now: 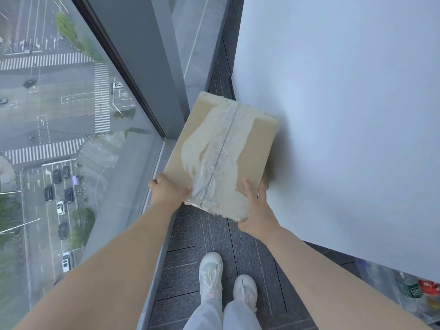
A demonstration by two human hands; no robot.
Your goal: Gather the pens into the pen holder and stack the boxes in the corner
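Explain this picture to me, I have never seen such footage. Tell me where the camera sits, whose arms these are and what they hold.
There is no machine here. A person wears one wide-angle camera on the head, looking forward and down, so the two bare arms are that person's own. The left hand and the right hand each grip a near corner of a cardboard box whose taped top is torn pale. The box is in the corner between a tall window, with a street far below, and a white wall. Whether it rests on anything is hidden. Below are dark carpet and the person's white shoes.
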